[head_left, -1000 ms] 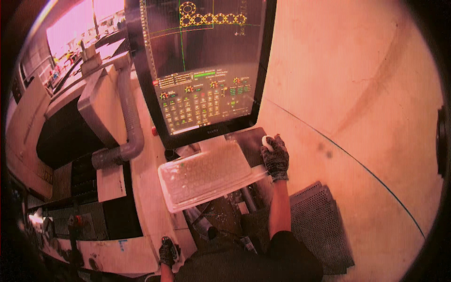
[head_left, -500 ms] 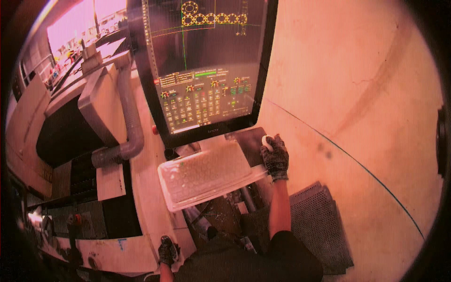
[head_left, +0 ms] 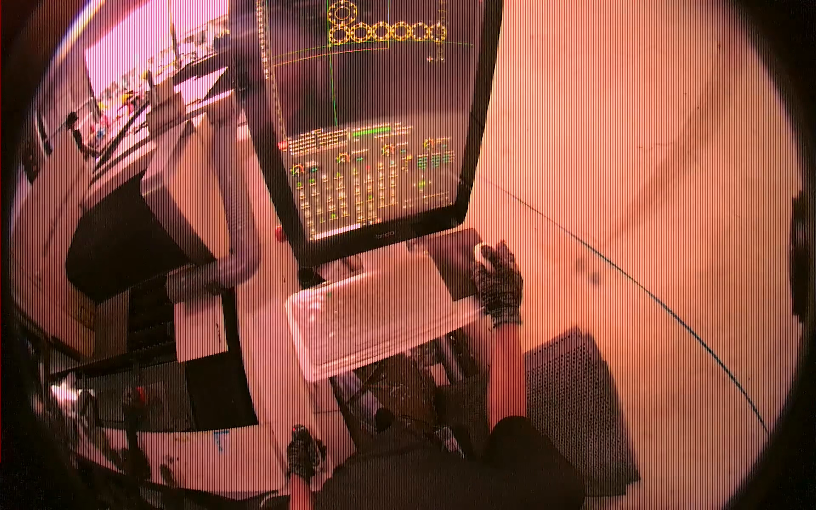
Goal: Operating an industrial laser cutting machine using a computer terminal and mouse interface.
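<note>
A patterned dark glove covers my right hand, which is closed over a white computer mouse on a dark mouse pad. Left of it, a pale keyboard under a cloudy cover lies tilted on a tray. Above the keyboard stands a large black-framed monitor, showing a row of yellow rings and a grid of small icons. My left hand, gloved too, is down at the pale machine edge with its fingers curled; whatever is in them is too small and dark to make out.
A pale machine with a dark opening fills the left, with a grey bent duct on it. Perforated dark sheets lean low on the right. A thin cable crosses the floor. A distant person is at far left.
A dark figure of a person has come into view in the far left background. Both my hands stay almost in place, the right one still over the mouse.
</note>
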`<control>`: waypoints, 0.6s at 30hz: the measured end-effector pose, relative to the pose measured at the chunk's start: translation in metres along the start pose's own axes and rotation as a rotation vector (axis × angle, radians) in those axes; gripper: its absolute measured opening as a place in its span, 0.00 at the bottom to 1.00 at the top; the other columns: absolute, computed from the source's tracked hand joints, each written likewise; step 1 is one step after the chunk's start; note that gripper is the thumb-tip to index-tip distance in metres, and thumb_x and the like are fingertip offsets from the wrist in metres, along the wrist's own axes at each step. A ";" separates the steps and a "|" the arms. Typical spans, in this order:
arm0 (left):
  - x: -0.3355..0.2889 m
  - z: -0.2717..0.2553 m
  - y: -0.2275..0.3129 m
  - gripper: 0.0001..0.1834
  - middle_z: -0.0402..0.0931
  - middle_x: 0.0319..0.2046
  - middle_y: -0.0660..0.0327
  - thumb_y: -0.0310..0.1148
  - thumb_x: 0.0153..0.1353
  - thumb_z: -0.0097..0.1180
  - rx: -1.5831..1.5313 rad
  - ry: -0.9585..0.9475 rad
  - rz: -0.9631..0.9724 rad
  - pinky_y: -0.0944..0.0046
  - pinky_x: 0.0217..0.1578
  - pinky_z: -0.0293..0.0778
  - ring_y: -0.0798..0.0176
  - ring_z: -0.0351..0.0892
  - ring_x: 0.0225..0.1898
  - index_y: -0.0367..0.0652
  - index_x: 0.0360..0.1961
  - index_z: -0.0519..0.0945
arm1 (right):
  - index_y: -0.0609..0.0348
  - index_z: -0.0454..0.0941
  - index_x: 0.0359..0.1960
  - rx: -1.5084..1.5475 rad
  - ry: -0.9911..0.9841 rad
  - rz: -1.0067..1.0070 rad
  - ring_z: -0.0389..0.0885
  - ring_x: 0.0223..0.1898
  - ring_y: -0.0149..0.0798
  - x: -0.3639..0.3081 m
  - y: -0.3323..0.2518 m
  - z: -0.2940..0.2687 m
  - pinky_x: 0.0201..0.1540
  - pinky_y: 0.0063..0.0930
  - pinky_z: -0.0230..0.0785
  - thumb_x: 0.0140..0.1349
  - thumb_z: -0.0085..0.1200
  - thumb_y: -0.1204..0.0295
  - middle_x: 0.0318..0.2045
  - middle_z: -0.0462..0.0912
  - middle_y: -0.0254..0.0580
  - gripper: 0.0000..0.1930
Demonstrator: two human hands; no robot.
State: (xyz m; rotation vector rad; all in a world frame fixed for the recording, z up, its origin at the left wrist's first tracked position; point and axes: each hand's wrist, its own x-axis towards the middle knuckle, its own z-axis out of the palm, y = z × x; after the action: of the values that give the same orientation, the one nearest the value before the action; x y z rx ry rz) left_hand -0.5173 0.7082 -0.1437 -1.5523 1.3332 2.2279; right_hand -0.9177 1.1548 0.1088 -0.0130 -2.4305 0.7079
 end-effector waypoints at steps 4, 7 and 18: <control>-0.010 0.008 0.001 0.27 0.83 0.29 0.50 0.57 0.61 0.67 -0.131 0.061 -0.029 0.51 0.25 0.83 0.50 0.83 0.25 0.41 0.41 0.80 | 0.50 0.85 0.53 -0.046 -0.005 -0.021 0.78 0.62 0.55 0.001 0.001 0.000 0.64 0.41 0.72 0.56 0.68 0.63 0.63 0.77 0.58 0.21; -0.016 0.013 0.004 0.26 0.82 0.30 0.50 0.56 0.62 0.66 -0.143 0.043 -0.018 0.51 0.25 0.83 0.51 0.82 0.25 0.42 0.41 0.80 | 0.50 0.85 0.53 -0.034 -0.009 -0.026 0.77 0.63 0.55 0.001 0.001 0.000 0.65 0.41 0.71 0.56 0.68 0.63 0.63 0.76 0.58 0.21; -0.007 0.006 0.002 0.23 0.82 0.25 0.52 0.55 0.64 0.65 -0.064 -0.042 -0.004 0.52 0.24 0.82 0.52 0.82 0.22 0.42 0.37 0.81 | 0.51 0.85 0.53 -0.016 -0.021 0.003 0.77 0.64 0.54 0.001 -0.001 -0.001 0.66 0.42 0.70 0.57 0.67 0.63 0.64 0.76 0.59 0.21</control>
State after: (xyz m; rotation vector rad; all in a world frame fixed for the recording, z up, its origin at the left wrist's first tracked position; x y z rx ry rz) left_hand -0.5190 0.7133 -0.1358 -1.5181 1.2579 2.3089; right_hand -0.9182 1.1540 0.1107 -0.0162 -2.4567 0.6936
